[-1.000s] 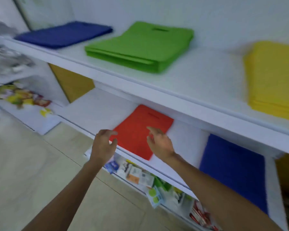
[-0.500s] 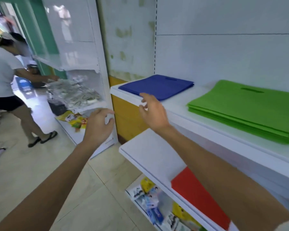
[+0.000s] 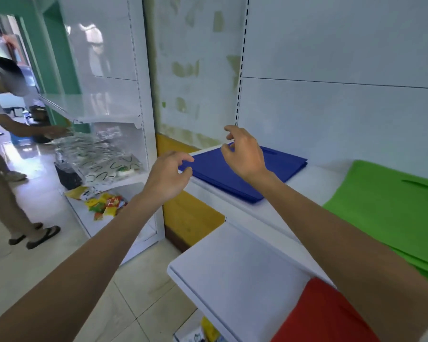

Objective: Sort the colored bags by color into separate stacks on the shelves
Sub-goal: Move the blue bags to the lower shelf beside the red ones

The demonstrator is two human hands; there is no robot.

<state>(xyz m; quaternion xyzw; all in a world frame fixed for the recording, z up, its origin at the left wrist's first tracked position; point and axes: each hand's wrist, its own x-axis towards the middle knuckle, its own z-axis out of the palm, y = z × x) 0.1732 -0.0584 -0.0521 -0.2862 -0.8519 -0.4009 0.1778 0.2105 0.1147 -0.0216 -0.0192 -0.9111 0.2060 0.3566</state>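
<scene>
A stack of blue bags (image 3: 277,169) lies at the left end of the upper white shelf (image 3: 311,183). Beside it to the right lies a stack of green bags (image 3: 393,213). A red bag (image 3: 324,314) lies on the lower shelf (image 3: 235,272), partly hidden by my right forearm. My left hand (image 3: 167,175) hovers at the front left corner of the blue stack, fingers loosely curled and holding nothing. Over the blue stack my right hand (image 3: 244,154) is held with its fingers spread and bent, also holding nothing.
Another person (image 3: 3,154) stands at the left, reaching into a neighbouring white shelf unit (image 3: 114,114) with clear packets (image 3: 101,156) and snack packs (image 3: 104,203). Small packaged goods (image 3: 203,332) lie below the lower shelf. Tiled floor (image 3: 59,272) stretches to the left.
The view swung left from the red bag to the blue stack. Both hands rose from the lower shelf to the upper shelf and now hover at the blue stack.
</scene>
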